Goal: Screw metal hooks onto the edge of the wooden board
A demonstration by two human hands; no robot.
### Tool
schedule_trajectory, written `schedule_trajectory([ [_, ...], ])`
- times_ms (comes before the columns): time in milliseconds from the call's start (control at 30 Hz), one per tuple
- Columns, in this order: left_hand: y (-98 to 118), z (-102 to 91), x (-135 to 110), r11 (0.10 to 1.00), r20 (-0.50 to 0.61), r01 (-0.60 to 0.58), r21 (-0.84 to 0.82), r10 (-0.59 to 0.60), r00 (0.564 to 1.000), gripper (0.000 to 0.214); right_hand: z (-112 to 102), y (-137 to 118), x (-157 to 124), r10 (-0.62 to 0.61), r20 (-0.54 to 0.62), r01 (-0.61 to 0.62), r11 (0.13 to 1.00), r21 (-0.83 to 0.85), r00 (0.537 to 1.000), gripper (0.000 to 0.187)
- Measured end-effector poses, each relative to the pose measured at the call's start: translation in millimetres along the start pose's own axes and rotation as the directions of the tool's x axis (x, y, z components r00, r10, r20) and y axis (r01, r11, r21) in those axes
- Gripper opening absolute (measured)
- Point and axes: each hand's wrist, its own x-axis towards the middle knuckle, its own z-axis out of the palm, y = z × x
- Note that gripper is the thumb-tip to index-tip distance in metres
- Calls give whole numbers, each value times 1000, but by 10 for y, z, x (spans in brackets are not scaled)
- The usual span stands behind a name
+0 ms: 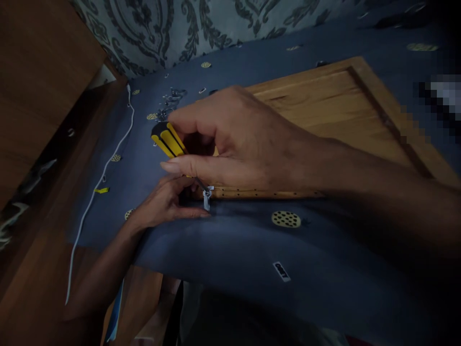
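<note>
My right hand [241, 139] is closed round the yellow and black handle of a screwdriver [168, 141], thumb on the near side. The shaft slants down to a small metal bracket [206, 200] at the near edge of a wooden panel [309, 105]. My left hand [166, 202] pinches about this bracket, its thumb stretched along the near side and the forefinger behind. The panel lies flat under my right wrist, and a row of small dark holes runs along its near edge. The screwdriver's tip meets the bracket, though the exact contact is too small to make out.
Dark blue cloth [230, 250] with pineapple prints covers the surface. A white cable [104, 168] runs down its left side, near a small yellow piece [102, 190]. Several metal pieces [171, 102] lie behind my hands. Wooden furniture [39, 62] stands at left, patterned wallpaper [144, 29] behind.
</note>
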Motion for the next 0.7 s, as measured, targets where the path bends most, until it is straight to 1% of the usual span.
schedule_trajectory([
  [133, 16, -11, 4, 999, 7, -18, -27, 18, 1000, 52, 3, 15, 13, -14, -15, 14, 999, -36, 1000, 40],
  [233, 14, -15, 3, 1000, 6, -18, -20, 18, 1000, 54, 9, 12, 27, -1, 0, 1, 998, -59, 1000, 38],
  [400, 20, -11, 1, 999, 12, -21, -24, 21, 1000, 52, 13, -3, 45, 45, 44, -46, 999, 23, 998, 36],
  [533, 10, -6, -4, 999, 17, -24, -25, 25, 1000, 53, 25, 3, 51, 68, 58, -70, 997, 26, 996, 34],
  [600, -4, -3, -6, 999, 14, -31, -25, 31, 999, 54, 37, 22, 48, 63, 61, -64, 998, 19, 996, 33],
  [700, -20, -2, -6, 999, 19, -32, -20, 33, 999, 55, 50, 60, 46, 24, 54, -24, 1000, 6, 998, 36],
])
